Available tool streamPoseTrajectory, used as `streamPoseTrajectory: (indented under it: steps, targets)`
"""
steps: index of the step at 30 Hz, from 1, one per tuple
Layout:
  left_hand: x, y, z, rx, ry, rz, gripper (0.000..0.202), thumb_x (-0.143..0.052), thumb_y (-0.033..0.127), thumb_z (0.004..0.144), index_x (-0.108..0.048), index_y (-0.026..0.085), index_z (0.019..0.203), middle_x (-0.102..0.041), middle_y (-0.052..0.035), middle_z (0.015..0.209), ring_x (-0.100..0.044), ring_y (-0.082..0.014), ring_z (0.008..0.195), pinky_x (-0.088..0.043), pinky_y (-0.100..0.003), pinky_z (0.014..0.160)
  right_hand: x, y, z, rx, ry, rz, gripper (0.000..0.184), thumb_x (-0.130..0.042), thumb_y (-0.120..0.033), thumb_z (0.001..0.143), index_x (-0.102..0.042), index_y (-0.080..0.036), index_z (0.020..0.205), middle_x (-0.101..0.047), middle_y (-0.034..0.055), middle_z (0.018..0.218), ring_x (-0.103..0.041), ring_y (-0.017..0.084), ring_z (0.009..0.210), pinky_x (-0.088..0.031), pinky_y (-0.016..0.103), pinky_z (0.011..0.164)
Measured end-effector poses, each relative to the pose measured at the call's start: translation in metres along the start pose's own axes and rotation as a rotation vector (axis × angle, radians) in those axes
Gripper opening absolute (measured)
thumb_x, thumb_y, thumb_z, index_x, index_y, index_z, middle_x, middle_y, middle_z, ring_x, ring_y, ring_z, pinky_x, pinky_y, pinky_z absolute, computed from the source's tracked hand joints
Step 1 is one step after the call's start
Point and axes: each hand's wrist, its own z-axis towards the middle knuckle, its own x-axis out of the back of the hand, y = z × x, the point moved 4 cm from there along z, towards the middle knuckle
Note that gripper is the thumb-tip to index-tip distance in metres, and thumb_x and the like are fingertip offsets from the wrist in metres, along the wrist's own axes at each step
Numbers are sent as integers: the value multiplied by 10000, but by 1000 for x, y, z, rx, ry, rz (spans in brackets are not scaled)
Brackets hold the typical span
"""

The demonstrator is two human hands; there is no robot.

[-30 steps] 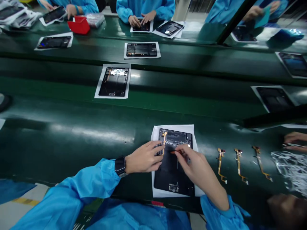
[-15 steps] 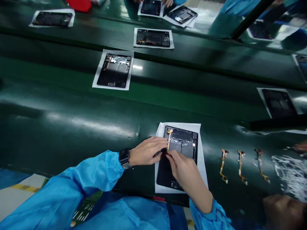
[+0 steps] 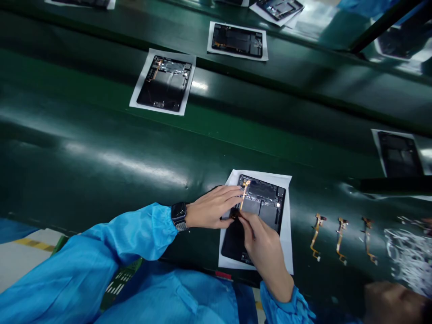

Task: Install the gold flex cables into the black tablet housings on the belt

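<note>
Green conveyor belt (image 3: pixel 101 148), flex cable (image 3: pixel 243 198) being seated in the open tablet (image 3: pixel 261 204).
Left hand (image 3: pixel 212 209) flat, steadying; right hand (image 3: pixel 263 245) pinched the cable's lower end, which looked to need pressing home.

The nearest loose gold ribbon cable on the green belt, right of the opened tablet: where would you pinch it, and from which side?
Pinch the gold ribbon cable at its straight middle stretch, coming from above with fingertips on its two long edges. It lies flat and thin on the belt; both ends carry small connectors best left untouched.
</note>
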Motion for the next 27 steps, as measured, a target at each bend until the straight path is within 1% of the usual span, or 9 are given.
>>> streamPoseTrajectory:
  steps: [4,7,11,14,18,20,24,27]
  targets:
    - [0,-1,0,11,3,-20,558,-604,246,865,-386,136,1367,-419,-184,1453,-309,-280,1419,-318,-459,1156,-1,-1,3,-14,-52,-22,208,-453,-84,946,-565,-166,1100,-674,81,927,-670,200,798,-534,296,674]
    - [-1,-2,0,8,3,-18,567,-606,247,862,-380,134,1369,-422,-185,1449,-308,-280,1418,-317,-460,1154,-2,-2,5,9,-94,-26,264,-425,-50,930,-568,-161,1122,-667,102,980,-665,216,848,-547,328,719]
    - [-2,-2,0,-1,5,-10,561,-607,246,863,-387,120,1363,-432,-190,1437,-311,-278,1417,-309,-452,1158,-4,-1,6,29,-109,-23,298,-407,-36,922,-570,-153,1142,-661,127,1033,-661,233,917,-558,353,763]
    - [-2,-3,0,1,14,-14,570,-618,247,857,-388,127,1365,-434,-192,1434,-316,-282,1415,-315,-460,1152,-2,0,4,15,-87,8,268,-428,-52,930,-575,-160,1126,-670,115,1026,-666,222,916,-564,349,780]
    - [-3,-3,-1,-5,10,-6,583,-639,255,853,-398,97,1360,-439,-202,1427,-318,-281,1411,-310,-435,1158,4,1,-1,-23,4,78,246,-493,-86,937,-570,-188,1147,-685,83,1052,-672,193,958,-562,311,834]
    - [-3,-3,0,-6,9,-1,577,-642,255,851,-407,90,1351,-439,-202,1428,-314,-280,1412,-305,-430,1161,4,1,-3,-29,29,95,253,-501,-89,936,-568,-197,1155,-686,79,1075,-669,188,984,-558,309,860]
    - [-3,-4,0,1,19,-17,564,-638,247,846,-408,119,1346,-439,-195,1434,-317,-280,1413,-312,-458,1154,0,0,-4,-15,7,71,243,-486,-78,935,-572,-188,1133,-688,85,1053,-669,193,974,-560,326,863]
    - [-3,-4,0,2,11,-33,574,-645,245,845,-403,128,1352,-434,-196,1438,-315,-287,1415,-319,-469,1148,-3,-3,-2,19,-16,8,248,-467,-53,923,-574,-154,1123,-685,113,1056,-667,211,976,-560,333,852]
